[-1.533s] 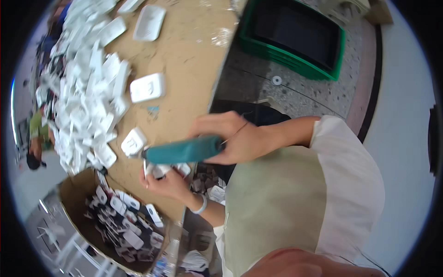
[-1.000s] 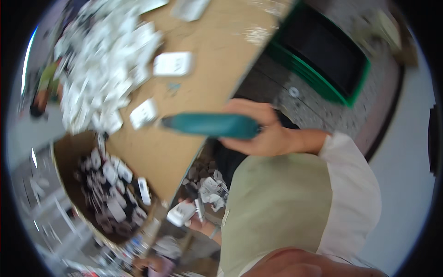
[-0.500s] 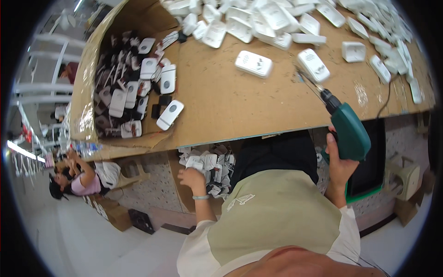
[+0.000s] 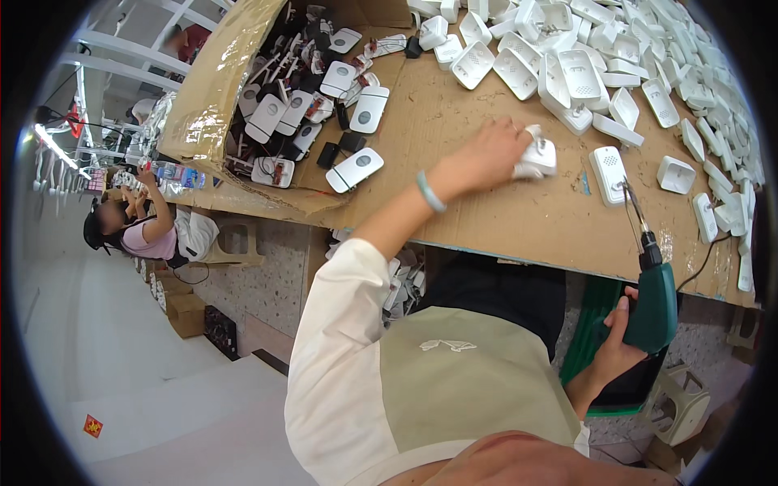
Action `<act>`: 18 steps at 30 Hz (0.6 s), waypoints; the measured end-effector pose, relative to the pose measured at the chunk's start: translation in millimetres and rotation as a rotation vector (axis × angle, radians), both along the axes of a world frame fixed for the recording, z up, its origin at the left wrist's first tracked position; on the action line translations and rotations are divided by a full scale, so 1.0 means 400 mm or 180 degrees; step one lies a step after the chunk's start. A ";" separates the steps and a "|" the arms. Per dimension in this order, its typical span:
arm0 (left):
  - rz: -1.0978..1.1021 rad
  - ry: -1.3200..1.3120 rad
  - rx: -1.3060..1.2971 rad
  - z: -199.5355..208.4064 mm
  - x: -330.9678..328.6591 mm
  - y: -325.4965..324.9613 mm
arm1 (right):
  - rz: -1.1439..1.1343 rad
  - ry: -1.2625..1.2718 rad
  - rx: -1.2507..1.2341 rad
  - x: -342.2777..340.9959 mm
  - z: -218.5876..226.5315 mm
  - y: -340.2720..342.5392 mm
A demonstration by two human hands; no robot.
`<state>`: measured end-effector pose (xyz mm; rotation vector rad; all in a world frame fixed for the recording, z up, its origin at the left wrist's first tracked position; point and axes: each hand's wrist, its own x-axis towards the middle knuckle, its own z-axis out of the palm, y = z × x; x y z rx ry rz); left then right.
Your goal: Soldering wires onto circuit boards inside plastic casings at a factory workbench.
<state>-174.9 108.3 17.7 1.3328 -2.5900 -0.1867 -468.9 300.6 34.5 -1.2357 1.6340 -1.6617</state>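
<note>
On the table [image 4: 502, 223], a box [image 4: 207, 97] lies left of piled casings [image 4: 616, 57].

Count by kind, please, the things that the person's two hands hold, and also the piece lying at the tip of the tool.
Green power screwdriver, in the right hand: 1
White plastic shell, in the left hand: 1
White flat case, lying at the tip of the bit: 1
Total: 3

L arm stretched fwd, left hand [image 4: 486, 155] fingers curled shut; right hand [image 4: 617, 340] low, fist-gripped, wrist bent.
</note>
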 end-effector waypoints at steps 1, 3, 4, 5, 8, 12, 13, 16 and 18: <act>0.0077 0.0088 0.0174 0.011 -0.019 0.026 | -0.0016 -0.0043 -0.0023 -0.008 -0.007 -0.002; -0.0072 0.0639 -0.0378 0.014 -0.038 0.087 | 0.0008 -0.0062 -0.0040 -0.015 -0.014 -0.014; -0.0049 0.0630 -0.0378 0.017 -0.040 0.098 | 0.0033 -0.0056 -0.0053 -0.014 -0.017 -0.020; 0.0040 0.0476 -0.0082 0.023 -0.044 0.104 | 0.0067 -0.0065 -0.0035 -0.011 -0.020 -0.030; 0.0067 0.0881 -0.0328 -0.012 -0.050 0.094 | 0.0182 -0.0039 0.0034 0.002 -0.023 -0.051; 0.0435 0.0759 -0.0222 -0.001 -0.052 0.122 | 0.0275 -0.0092 0.0048 0.018 -0.019 -0.058; 0.0644 0.0768 -0.0177 0.010 -0.051 0.138 | 0.0275 -0.0103 0.0045 0.021 -0.018 -0.060; 0.1830 0.0512 -0.0444 0.101 -0.006 0.197 | 0.0200 -0.0105 0.0081 0.013 -0.023 -0.061; 0.2718 -0.0041 -0.0934 0.133 0.095 0.220 | 0.0165 -0.0116 0.0071 0.004 -0.025 -0.063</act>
